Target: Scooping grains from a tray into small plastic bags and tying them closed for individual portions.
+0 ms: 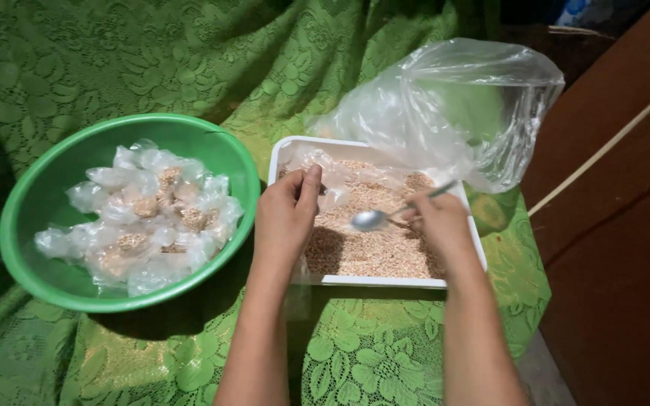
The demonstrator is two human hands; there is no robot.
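My left hand (286, 214) pinches a small clear plastic bag (332, 188) over the white rectangular tray (385, 281), which holds tan grain (362, 252). Over the same grain my right hand (441, 225) grips a metal spoon (372, 219), its bowl pointing left toward the little bag. The spoon's bowl looks empty.
A green round bowl (35, 195) at the left holds several small tied clear bags of grain (148, 214). A large crumpled clear plastic bag (460, 105) lies behind the tray. Green lace cloth (370, 353) covers the surface. A brown wooden panel (618, 225) stands at the right.
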